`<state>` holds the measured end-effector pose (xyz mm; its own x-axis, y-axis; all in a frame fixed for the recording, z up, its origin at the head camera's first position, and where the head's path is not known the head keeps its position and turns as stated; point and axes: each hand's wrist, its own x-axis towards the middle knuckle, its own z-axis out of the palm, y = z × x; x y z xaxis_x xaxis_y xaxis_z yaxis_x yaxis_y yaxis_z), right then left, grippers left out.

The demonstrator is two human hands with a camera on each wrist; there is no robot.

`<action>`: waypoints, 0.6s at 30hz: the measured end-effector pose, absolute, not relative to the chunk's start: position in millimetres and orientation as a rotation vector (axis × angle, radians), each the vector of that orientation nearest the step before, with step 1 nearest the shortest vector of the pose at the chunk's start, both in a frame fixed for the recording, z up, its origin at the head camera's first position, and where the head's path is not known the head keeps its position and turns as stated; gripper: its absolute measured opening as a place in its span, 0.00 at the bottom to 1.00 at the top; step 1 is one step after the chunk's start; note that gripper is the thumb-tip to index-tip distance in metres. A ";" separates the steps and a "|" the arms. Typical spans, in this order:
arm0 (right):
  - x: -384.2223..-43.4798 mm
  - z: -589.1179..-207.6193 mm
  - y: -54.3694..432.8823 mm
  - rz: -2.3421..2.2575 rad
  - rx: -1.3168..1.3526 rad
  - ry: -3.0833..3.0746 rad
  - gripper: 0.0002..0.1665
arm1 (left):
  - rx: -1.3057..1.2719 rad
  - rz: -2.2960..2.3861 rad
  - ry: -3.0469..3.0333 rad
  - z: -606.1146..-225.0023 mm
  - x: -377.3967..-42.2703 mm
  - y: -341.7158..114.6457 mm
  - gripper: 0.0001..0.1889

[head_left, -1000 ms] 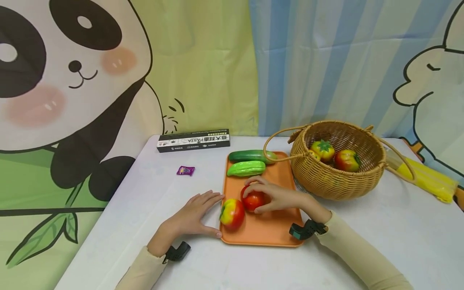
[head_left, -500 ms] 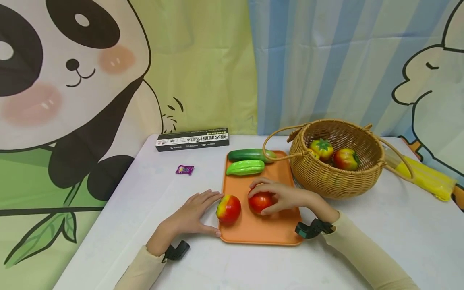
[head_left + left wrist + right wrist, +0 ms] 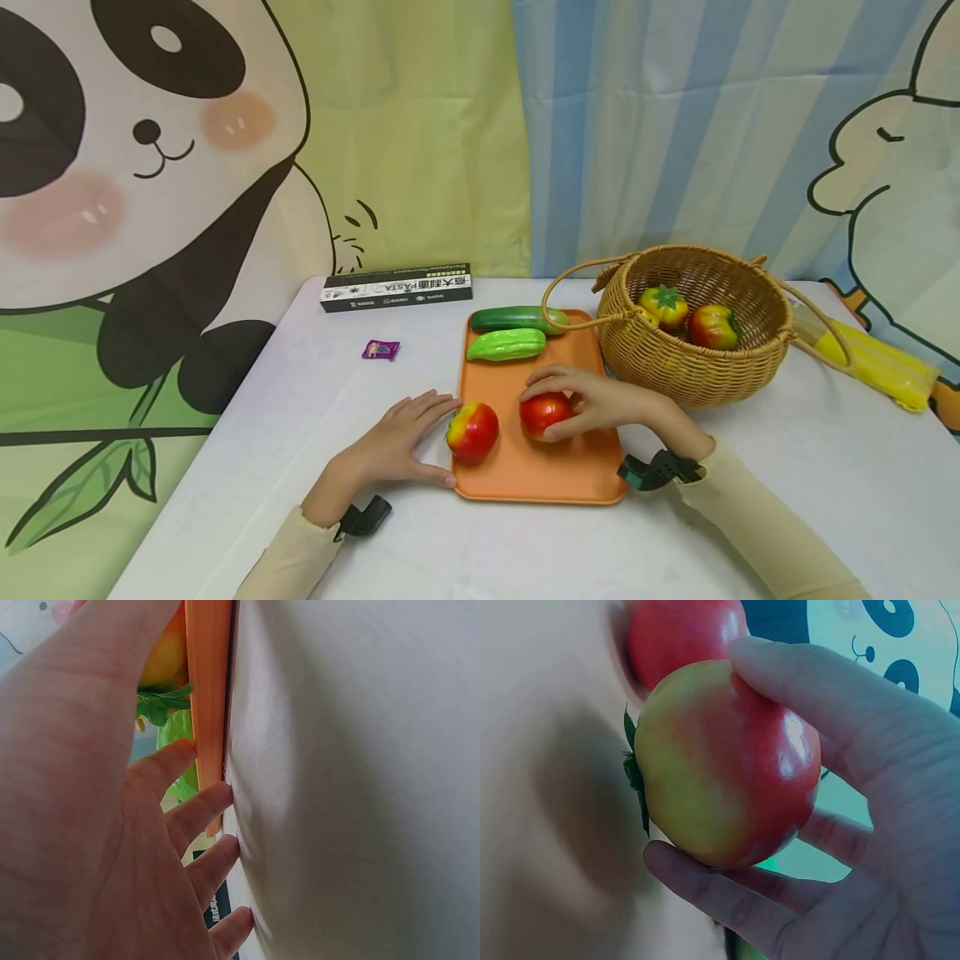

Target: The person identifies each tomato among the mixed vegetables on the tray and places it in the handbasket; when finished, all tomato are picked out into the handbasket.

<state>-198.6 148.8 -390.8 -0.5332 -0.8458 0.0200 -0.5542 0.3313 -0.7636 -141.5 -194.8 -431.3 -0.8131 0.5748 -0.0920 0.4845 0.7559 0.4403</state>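
Note:
My right hand (image 3: 603, 402) grips a red and yellow toy tomato (image 3: 543, 416) over the orange tray (image 3: 540, 483). In the right wrist view, thumb and fingers curve round this tomato (image 3: 720, 765), and its green leaves point away from the palm. A second tomato (image 3: 474, 432) sits on the tray's left side. Beside it, my left hand (image 3: 393, 442) lies with fingers spread at the tray's left edge. The left wrist view has its fingertips touching the tray's side (image 3: 208, 682) and the tabletop. A dark green cucumber (image 3: 517, 319) and a light green ridged vegetable (image 3: 507, 344) lie at the tray's far end.
A wicker basket (image 3: 690, 375) with several toy tomatoes stands right of the tray, one handle hanging over the tray's corner. Behind it lies a yellow packet (image 3: 877, 362). A pasta box (image 3: 397, 288) and a purple wrapped sweet (image 3: 381, 350) are at the back left.
My right hand has carried its tomato to the right, away from the other tomato. That one has shifted slightly and turned. The left hand has stayed at the tray's edge.

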 end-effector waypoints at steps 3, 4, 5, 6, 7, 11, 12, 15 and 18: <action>-198.2 -386.6 151.1 -1.053 -1.238 2.220 0.28 | 0.840 0.601 2.731 -430.9 -141.4 -194.8 0.56; -197.9 -384.6 151.9 -1.057 -1.241 2.223 0.28 | 0.842 0.601 2.732 -430.7 -141.5 -194.7 0.56; -197.6 -382.4 152.5 -1.059 -1.245 2.228 0.28 | 0.842 0.601 2.732 -430.5 -141.6 -194.7 0.57; -197.3 -380.2 153.1 -1.064 -1.251 2.232 0.28 | 0.843 0.605 2.732 -430.6 -141.8 -194.7 0.57; -196.9 -377.8 153.6 -1.066 -1.260 2.238 0.28 | 0.844 0.606 2.732 -430.4 -142.0 -194.6 0.57; -195.5 -369.8 156.3 -1.068 -1.277 2.258 0.30 | 0.847 0.606 2.732 -431.1 -142.7 -194.9 0.56; -195.4 -368.1 157.0 -1.068 -1.284 2.261 0.30 | 0.848 0.606 2.732 -431.4 -142.8 -195.0 0.56; -194.9 -363.0 159.2 -1.066 -1.286 2.273 0.29 | 0.853 0.610 2.730 -432.0 -142.8 -195.4 0.56; -195.2 -358.6 161.6 -1.074 -1.292 2.284 0.28 | 0.860 0.613 2.729 -432.3 -142.7 -195.4 0.56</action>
<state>-195.2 161.6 -358.6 -0.5481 -0.8311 0.0945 -0.6029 0.3141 -0.7334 -142.7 -195.4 -432.3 -0.8061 0.5866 -0.0782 0.4968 0.7426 0.4492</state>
